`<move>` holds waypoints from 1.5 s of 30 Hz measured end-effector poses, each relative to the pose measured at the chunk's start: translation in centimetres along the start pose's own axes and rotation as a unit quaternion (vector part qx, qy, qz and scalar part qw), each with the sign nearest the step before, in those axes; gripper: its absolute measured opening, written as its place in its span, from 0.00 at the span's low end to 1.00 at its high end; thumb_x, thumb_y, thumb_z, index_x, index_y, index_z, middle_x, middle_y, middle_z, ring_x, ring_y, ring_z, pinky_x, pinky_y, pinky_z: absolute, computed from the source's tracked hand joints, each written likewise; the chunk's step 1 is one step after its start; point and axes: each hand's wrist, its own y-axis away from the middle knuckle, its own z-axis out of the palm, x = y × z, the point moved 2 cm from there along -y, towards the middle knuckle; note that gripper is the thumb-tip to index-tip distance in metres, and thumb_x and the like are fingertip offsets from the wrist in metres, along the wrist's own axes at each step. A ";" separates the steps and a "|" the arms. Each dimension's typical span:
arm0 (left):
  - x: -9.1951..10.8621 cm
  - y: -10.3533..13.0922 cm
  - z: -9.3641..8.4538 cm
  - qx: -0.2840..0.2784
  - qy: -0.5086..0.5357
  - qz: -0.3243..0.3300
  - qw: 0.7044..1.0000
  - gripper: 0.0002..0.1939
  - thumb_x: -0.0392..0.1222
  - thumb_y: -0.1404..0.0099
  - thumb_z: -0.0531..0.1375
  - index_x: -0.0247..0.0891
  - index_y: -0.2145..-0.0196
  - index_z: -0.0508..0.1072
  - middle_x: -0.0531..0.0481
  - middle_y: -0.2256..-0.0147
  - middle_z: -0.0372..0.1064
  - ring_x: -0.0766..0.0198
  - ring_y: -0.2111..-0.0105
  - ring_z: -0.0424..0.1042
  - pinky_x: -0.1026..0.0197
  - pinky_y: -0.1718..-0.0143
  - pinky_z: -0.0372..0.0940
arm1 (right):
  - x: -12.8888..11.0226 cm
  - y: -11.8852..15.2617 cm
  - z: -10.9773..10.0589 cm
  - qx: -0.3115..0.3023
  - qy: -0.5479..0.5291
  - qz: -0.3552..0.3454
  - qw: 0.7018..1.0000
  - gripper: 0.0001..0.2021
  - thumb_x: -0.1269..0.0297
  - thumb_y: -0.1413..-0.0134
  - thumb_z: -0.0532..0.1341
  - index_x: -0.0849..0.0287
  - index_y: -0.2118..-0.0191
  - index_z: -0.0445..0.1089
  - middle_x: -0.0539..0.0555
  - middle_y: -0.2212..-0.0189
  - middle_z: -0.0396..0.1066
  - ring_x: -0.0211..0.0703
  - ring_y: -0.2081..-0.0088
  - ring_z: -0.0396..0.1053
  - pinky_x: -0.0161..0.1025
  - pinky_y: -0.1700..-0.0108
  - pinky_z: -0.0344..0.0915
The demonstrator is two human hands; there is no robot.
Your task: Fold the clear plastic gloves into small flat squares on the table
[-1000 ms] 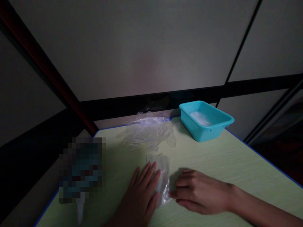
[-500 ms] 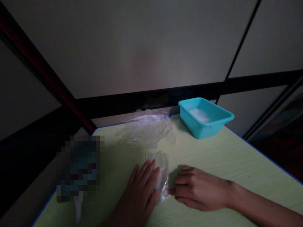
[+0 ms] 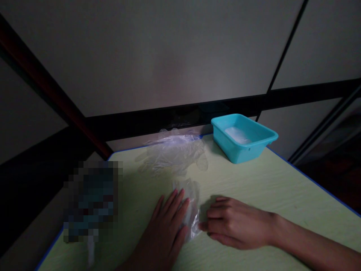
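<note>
A clear plastic glove [image 3: 191,210] lies flat on the pale green table [image 3: 254,188]. My left hand [image 3: 166,229] presses palm-down on the glove's left side, fingers spread and pointing away from me. My right hand [image 3: 235,224] rests to the right of it, its fingertips touching the glove's lower right edge. A loose pile of more clear plastic gloves [image 3: 175,152] sits further back near the table's far edge.
A turquoise plastic tub [image 3: 242,137] stands at the back right of the table, something pale inside. A blurred-out object [image 3: 91,201] sits at the table's left edge. A dark-framed wall rises behind the table. The room is dim.
Both hands have stayed on the glove and have barely shifted; the view has tilted slightly.
</note>
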 end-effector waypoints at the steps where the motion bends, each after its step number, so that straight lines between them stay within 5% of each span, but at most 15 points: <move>1: 0.0 -0.1 -0.1 -0.006 -0.004 0.000 1.000 0.26 0.35 0.36 0.48 0.39 0.41 0.52 0.46 0.39 0.44 0.53 0.40 0.45 0.43 0.44 0.47 | 0.0 0.0 0.0 0.001 0.000 -0.001 1.000 0.11 0.65 0.40 0.48 0.59 0.58 0.64 0.53 0.69 0.67 0.42 0.68 0.62 0.39 0.62 0.55; 30: 0.0 0.0 -0.2 -0.021 -0.032 0.012 0.999 0.24 0.38 0.34 0.46 0.36 0.41 0.52 0.44 0.39 0.45 0.52 0.40 0.45 0.42 0.45 0.50 | 0.3 0.0 0.2 0.011 0.008 -0.027 1.000 0.12 0.65 0.40 0.48 0.60 0.56 0.64 0.53 0.71 0.67 0.41 0.69 0.61 0.39 0.63 0.54; 45: 0.2 0.3 -0.3 0.023 -0.012 -0.013 1.000 0.25 0.36 0.35 0.47 0.36 0.40 0.50 0.42 0.39 0.44 0.52 0.40 0.44 0.43 0.44 0.47 | 0.6 0.3 0.6 0.038 0.015 -0.061 0.997 0.09 0.67 0.42 0.49 0.60 0.68 0.65 0.52 0.74 0.66 0.39 0.72 0.60 0.39 0.67 0.52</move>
